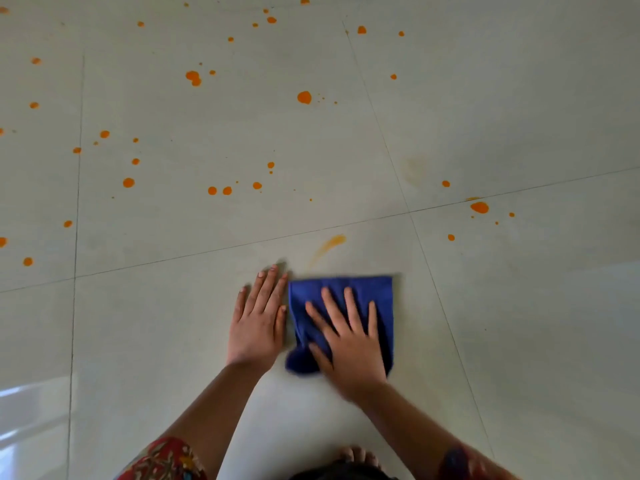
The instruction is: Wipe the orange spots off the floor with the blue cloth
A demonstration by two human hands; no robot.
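A folded blue cloth (367,292) lies flat on the pale tiled floor (173,341). My right hand (349,341) presses down on it with fingers spread. My left hand (258,320) rests flat on the bare tile just left of the cloth, touching its edge, and holds nothing. An orange smear (329,245) trails up and right from the cloth's far edge. Several orange spots dot the tiles beyond, among them a big one (304,97), a double blot (193,77) and one at the right (479,207).
Tile joints cross the floor, one running diagonally just beyond the hands (242,242). My patterned red sleeve (162,460) and toes (358,457) show at the bottom edge. A bright glare lies on the floor at the lower left (31,420).
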